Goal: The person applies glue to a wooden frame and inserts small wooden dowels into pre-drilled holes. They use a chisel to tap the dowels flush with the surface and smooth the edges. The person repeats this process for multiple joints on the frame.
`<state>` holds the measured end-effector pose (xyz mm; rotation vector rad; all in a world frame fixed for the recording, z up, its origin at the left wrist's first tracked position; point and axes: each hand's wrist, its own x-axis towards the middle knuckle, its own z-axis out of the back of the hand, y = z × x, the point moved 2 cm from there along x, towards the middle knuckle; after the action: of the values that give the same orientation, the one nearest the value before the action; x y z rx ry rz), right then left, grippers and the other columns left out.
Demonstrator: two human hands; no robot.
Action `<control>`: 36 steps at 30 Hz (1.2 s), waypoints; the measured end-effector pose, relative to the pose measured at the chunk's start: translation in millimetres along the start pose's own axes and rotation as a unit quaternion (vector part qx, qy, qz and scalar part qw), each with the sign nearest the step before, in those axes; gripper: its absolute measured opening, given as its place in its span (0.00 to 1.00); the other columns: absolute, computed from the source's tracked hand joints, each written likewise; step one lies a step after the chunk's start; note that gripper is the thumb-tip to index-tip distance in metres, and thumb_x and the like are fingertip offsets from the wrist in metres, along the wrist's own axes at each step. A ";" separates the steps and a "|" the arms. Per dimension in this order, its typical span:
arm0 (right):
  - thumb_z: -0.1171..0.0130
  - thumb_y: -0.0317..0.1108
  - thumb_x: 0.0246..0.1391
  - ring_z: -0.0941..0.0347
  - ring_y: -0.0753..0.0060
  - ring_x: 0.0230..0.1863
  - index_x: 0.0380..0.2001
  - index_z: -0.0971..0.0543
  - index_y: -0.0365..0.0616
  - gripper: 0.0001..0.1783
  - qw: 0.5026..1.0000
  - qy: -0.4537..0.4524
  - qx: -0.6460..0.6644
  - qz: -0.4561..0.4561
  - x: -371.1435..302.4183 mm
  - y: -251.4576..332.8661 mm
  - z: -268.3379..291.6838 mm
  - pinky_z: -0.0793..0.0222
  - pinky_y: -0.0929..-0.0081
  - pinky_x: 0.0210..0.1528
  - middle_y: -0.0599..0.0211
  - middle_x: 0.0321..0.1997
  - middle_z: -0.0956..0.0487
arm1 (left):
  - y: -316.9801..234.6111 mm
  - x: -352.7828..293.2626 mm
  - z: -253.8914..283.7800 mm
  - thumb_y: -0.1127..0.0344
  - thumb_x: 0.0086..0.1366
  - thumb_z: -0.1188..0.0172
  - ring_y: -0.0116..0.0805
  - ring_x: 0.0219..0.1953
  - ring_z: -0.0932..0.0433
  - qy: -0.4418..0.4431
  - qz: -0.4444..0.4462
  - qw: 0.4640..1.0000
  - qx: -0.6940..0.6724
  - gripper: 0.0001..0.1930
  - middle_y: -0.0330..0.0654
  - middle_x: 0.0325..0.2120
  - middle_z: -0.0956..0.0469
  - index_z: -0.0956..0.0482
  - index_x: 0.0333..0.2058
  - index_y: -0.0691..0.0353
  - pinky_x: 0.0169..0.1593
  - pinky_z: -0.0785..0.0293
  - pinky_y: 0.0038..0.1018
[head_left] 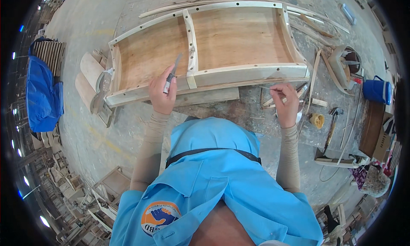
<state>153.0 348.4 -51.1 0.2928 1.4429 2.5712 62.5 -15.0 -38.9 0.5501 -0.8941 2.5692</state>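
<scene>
A curved wooden frame (191, 45) with a panel backing and a middle divider lies in front of me, with dark holes along its pale rails. My left hand (162, 92) is closed around the dark and light handle of a knife (176, 64), over the frame's near rail. The knife's grey blade points up and away. My right hand (285, 101) is just off the frame's near right corner, with thumb and forefinger pinched on a thin sliver (266, 87), too small to make out fully.
A hammer (335, 113) and a yellow tub (317, 120) lie on the right, near a blue bucket (377, 90) and a cardboard box (382, 147). Wood strips (315, 75) lie beside the frame. Curved wooden pieces (90, 71) stand at its left, a blue tarp (42, 92) beyond.
</scene>
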 end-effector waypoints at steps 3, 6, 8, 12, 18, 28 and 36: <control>0.35 0.24 0.55 0.24 0.76 0.35 0.37 0.18 0.38 0.06 0.993 0.019 0.108 -0.036 -6.8 -2.6 -17.0 0.28 0.81 0.41 0.68 0.36 0.21 | 0.6 -0.2 -0.4 0.72 0.63 0.39 0.40 0.37 0.21 -0.006 0.005 1.000 0.001 0.19 0.45 0.43 0.16 0.19 0.53 0.61 0.49 0.30 0.35; 0.35 0.26 0.57 0.26 0.83 0.36 0.38 0.18 0.39 0.06 0.961 0.072 0.235 -0.126 -16.0 -4.3 -34.1 0.30 0.83 0.39 0.74 0.36 0.21 | -4.5 1.3 1.5 0.74 0.67 0.44 0.37 0.40 0.21 0.007 0.039 0.999 -0.020 0.18 0.47 0.42 0.17 0.21 0.55 0.63 0.47 0.28 0.29; 0.35 0.26 0.58 0.28 0.86 0.36 0.39 0.19 0.41 0.06 0.918 0.108 0.331 -0.190 -22.9 -5.4 -43.1 0.31 0.85 0.39 0.78 0.35 0.21 | -17.4 1.2 0.6 0.75 0.67 0.46 0.35 0.36 0.22 0.032 0.055 0.996 -0.063 0.17 0.46 0.38 0.19 0.20 0.54 0.63 0.44 0.28 0.27; 0.35 0.26 0.59 0.28 0.87 0.37 0.40 0.21 0.42 0.07 0.861 0.146 0.428 -0.234 -27.0 7.3 -57.7 0.32 0.85 0.43 0.79 0.34 0.22 | -54.7 1.9 -16.9 0.76 0.69 0.48 0.33 0.31 0.24 0.111 0.012 0.985 -0.135 0.15 0.43 0.32 0.22 0.17 0.50 0.61 0.39 0.28 0.26; 0.37 0.26 0.61 0.27 0.85 0.38 0.40 0.22 0.43 0.06 0.812 0.165 0.510 -0.231 -23.6 23.2 -75.8 0.31 0.83 0.43 0.77 0.35 0.23 | -105.7 10.9 -37.4 0.75 0.66 0.41 0.33 0.32 0.22 0.235 0.058 0.940 -0.239 0.10 0.43 0.33 0.22 0.16 0.44 0.59 0.39 0.27 0.26; 0.38 0.35 0.65 0.25 0.86 0.42 0.40 0.24 0.50 0.05 0.740 0.149 0.587 -0.292 -15.5 39.9 -90.3 0.25 0.80 0.46 0.79 0.38 0.22 | -105.8 12.0 -50.7 0.75 0.61 0.34 0.31 0.34 0.22 0.224 0.087 0.930 -0.278 0.09 0.41 0.32 0.21 0.18 0.41 0.63 0.39 0.26 0.26; 0.39 0.36 0.66 0.24 0.86 0.43 0.39 0.24 0.51 0.05 0.723 0.137 0.604 -0.304 -20.9 39.7 -88.1 0.24 0.80 0.47 0.80 0.38 0.22 | -109.4 11.6 -54.1 0.76 0.62 0.34 0.32 0.36 0.20 0.236 0.102 0.925 -0.281 0.09 0.42 0.34 0.20 0.18 0.41 0.63 0.41 0.25 0.26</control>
<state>148.2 250.4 -63.8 -0.3924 2.5564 0.8889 89.3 102.6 -17.3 -0.3304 -1.4651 2.2780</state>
